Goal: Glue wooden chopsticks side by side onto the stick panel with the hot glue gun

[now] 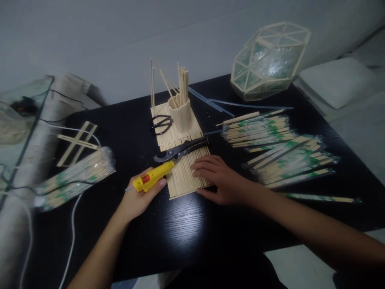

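My left hand [141,198] is closed round a yellow hot glue gun [155,176], its nozzle pointing right over a flat panel of wooden sticks [183,178] laid side by side. With fingers stretched out, my right hand [218,178] rests on the right edge of that panel. Dark-handled shears [180,150] lie across the panel's far part. Behind them, a second stick panel [164,138] carries black-handled scissors [161,125] and a round holder made of sticks [182,116], with loose wooden sticks [183,82] standing in it.
Wrapped chopstick packs [288,152] spread over the right of the black table [186,233]. Another bagged bundle [78,176] and a small stick frame [80,144] lie left, near cables. Glue sticks [252,105] and a faceted stick-framed lantern shape [270,60] are at the back right.
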{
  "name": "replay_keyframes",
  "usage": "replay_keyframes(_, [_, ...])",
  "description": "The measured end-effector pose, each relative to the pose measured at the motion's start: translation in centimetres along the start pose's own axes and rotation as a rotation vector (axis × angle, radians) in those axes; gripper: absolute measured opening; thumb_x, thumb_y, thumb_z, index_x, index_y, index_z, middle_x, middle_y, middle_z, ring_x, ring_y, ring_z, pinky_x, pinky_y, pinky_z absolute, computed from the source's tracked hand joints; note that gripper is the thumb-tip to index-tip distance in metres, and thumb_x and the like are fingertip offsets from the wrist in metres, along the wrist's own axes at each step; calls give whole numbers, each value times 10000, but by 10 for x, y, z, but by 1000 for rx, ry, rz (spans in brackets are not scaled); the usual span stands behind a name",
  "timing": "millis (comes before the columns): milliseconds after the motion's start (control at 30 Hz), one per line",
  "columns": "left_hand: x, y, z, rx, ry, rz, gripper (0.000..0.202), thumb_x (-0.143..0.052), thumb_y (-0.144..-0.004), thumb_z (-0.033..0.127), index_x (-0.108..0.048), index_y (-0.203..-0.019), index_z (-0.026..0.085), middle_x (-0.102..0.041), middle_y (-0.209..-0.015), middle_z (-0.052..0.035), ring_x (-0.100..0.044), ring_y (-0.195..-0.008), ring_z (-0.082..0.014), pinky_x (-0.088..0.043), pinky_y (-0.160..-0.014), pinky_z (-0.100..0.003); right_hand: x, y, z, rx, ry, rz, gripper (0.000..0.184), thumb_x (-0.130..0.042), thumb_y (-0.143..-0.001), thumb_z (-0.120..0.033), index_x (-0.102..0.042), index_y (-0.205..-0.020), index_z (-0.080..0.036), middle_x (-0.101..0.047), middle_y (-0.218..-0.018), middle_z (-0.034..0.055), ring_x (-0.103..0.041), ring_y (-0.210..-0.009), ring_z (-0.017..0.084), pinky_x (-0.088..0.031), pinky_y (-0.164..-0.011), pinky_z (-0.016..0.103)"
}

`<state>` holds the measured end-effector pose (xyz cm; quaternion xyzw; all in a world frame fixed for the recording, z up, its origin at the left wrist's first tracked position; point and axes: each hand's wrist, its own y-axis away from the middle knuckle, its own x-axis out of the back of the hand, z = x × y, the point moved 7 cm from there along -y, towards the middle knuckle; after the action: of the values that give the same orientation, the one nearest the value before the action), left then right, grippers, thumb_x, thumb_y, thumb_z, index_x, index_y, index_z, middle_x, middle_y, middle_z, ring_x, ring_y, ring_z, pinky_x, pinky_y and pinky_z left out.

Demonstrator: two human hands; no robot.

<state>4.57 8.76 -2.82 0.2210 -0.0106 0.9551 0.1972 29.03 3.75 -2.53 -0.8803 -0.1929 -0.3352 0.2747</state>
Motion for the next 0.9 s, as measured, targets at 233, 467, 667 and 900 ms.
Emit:
replay_keyframes(233, [-8, -1, 8, -78, -135, 26, 236, -801, -937, 322, -672, -789, 191, -611, -692, 26, -571, -597, -124, -446, -538, -218, 1, 1, -1, 38, -3, 30, 206, -765, -954, -210, -679, -1141, -204, -765, -1335, 134, -643, -1346, 340, -486, -1157, 557])
replay_keyframes(467, [-10, -1, 16, -182, -238, 46, 141, -801, -926, 247, -694, -839, 215, -699, -783, 22, -662, -673, -140, -507, -616, -236, 1, 2, -6, 76, 29, 28, 129, -749, -978, -204, -707, -1100, -205, -776, -1302, 130, -665, -1313, 334, -523, -1131, 546])
replay_keyframes(667, [-12, -2, 14, -204, -220, 24, 142, -813, -927, 216, -689, -859, 221, -679, -786, 35, -636, -663, -131, -507, -623, -233, 0, 2, -5, 82, 43, 28, 141, -762, -983, -216, -705, -1111, -209, -779, -1283, 123, -677, -1288, 332, -537, -1113, 543])
replay_keyframes(900, [-14, -1, 8, -177, -200, -12, 171, -851, -919, 258, -691, -873, 219, -667, -804, 30, -644, -711, -145, -499, -642, -247, 0, 2, -5, 74, 37, 31, 124, -770, -981, -224, -707, -1087, -217, -784, -1274, 112, -681, -1290, 322, -536, -1111, 529])
